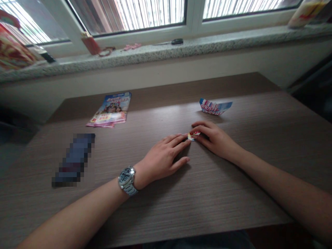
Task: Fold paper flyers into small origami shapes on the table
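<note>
A small folded piece of printed paper [191,136], white, yellow and red, lies on the table between my hands. My left hand [166,155] rests palm down with its fingers stretched out, the fingertips touching the paper's left end; the wrist wears a metal watch [127,178]. With curled fingers and thumb, my right hand [212,140] grips the paper's right end and covers much of it. Just beyond the right hand stands a folded paper boat [214,108] in blue, white and red print.
A stack of printed flyers [111,109] lies at the table's back left. Nearer on the left is a dark, blurred-out flat object [75,160]. Along the stone windowsill [150,52] sit a red bottle [90,44], pink scissors-like items and a black-handled tool [177,41].
</note>
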The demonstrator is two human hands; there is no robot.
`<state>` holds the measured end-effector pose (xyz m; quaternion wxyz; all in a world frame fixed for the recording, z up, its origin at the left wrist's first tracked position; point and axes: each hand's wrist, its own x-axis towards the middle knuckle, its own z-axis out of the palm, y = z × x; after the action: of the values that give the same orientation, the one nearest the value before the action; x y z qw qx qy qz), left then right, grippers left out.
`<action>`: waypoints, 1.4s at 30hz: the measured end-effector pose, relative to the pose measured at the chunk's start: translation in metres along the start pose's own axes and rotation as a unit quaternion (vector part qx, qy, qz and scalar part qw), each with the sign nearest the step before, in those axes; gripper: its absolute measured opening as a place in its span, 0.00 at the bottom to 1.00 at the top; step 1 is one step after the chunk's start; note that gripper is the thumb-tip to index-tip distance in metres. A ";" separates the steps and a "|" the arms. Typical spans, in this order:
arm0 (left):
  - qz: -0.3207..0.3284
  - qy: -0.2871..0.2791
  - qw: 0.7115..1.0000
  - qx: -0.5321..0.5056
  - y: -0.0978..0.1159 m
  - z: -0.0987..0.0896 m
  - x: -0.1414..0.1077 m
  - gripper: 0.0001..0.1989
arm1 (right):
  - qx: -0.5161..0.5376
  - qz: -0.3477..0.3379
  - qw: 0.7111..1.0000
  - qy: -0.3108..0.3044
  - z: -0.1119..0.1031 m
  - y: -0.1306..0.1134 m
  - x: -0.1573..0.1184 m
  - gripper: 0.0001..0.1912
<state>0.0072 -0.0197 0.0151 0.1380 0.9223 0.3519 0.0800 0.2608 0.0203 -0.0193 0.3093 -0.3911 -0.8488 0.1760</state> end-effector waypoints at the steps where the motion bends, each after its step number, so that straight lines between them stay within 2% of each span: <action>1: 0.000 -0.001 1.000 0.000 0.000 0.000 0.000 0.29 | 0.001 -0.004 1.000 -0.002 -0.001 0.000 0.000 0.09; 5: 0.000 -0.002 1.000 0.001 -0.001 0.000 -0.001 0.29 | -0.004 -0.004 1.000 0.005 -0.004 0.003 0.001 0.11; 17: 0.003 -0.003 1.000 0.014 -0.001 0.001 -0.001 0.30 | -0.074 0.024 0.996 0.041 -0.015 0.008 0.002 0.07; 23: 0.005 0.002 1.000 0.015 -0.001 0.001 -0.001 0.30 | -0.094 0.027 0.994 0.040 -0.017 0.002 0.001 0.11; 25: 0.005 0.005 1.000 0.015 -0.001 0.002 -0.001 0.30 | -0.099 0.009 0.995 0.013 -0.015 -0.001 0.000 0.15; 29: 0.003 0.001 1.000 0.021 -0.001 0.003 -0.002 0.30 | -0.132 -0.033 0.985 -0.103 -0.008 -0.010 -0.005 0.28; 32: 0.003 -0.002 1.000 0.024 -0.001 0.003 -0.002 0.30 | -0.170 -0.032 0.973 -0.154 -0.003 -0.013 -0.009 0.36; 36: 0.005 -0.004 1.000 0.027 -0.003 0.004 -0.003 0.31 | -0.185 -0.014 0.967 -0.174 -0.002 -0.013 -0.011 0.40; 42: 0.014 -0.015 0.999 0.026 -0.007 0.006 -0.004 0.32 | -0.182 -0.005 0.968 -0.171 -0.003 -0.010 -0.011 0.38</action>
<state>0.0008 -0.0186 0.0071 0.1184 0.9314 0.3390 0.0590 0.2628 0.0051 -0.0159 0.0838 -0.4009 -0.9086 0.0817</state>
